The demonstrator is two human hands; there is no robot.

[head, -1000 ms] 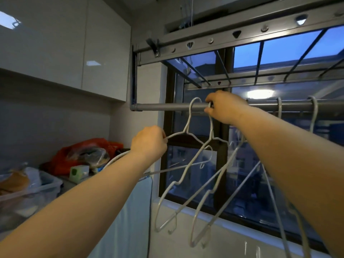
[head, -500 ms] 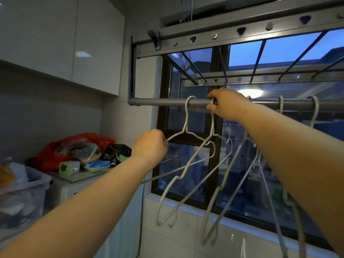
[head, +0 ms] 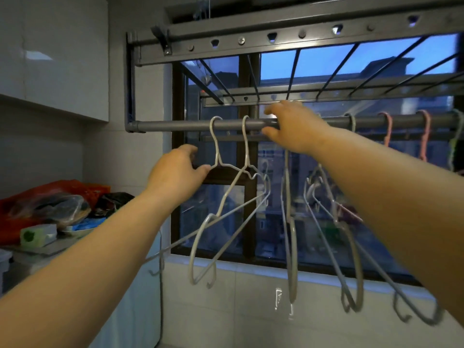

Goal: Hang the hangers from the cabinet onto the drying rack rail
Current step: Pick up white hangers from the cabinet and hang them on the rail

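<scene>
A person's left grip (head: 175, 175) pinches a white hanger (head: 216, 151) hooked on the rail (head: 175, 126). The right grip (head: 295, 130) spreads loose around that rail.

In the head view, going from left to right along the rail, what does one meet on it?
Rail end → first white hanger → second white hanger → right hand → grey hanger → first pink hanger → second pink hanger → greenish hanger at the frame edge.
</scene>
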